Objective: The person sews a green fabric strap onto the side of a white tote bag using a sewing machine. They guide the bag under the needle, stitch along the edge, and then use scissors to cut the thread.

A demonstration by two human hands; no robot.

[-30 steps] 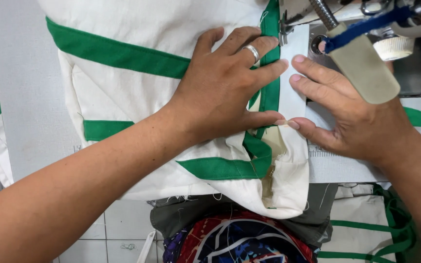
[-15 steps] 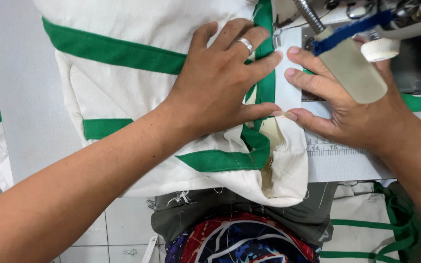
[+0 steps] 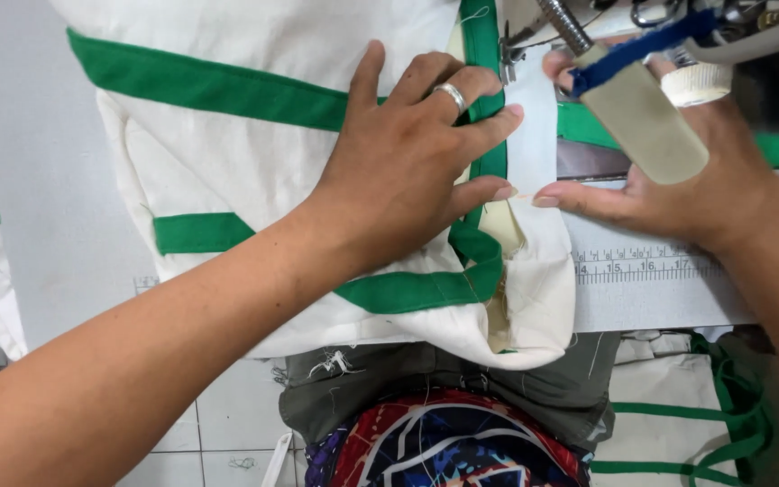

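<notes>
Both hands have slid toward the frame's top — left hand (image 3: pixel 407 171) flat, right hand (image 3: pixel 669 180) open-fingered — pressing the bag (image 3: pixel 254 162) further under the needle (image 3: pixel 508 54).

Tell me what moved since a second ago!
Both hands slid the cream bag with green straps up the table toward the sewing machine. The left hand still presses flat on the cloth, and the right hand still steadies its edge. Nothing was picked up or let go.

Grey-white sewing table (image 3: pixel 38 225) with printed ruler strip (image 3: pixel 651 263), white tiled floor (image 3: pixel 227 424) below, even light
</notes>
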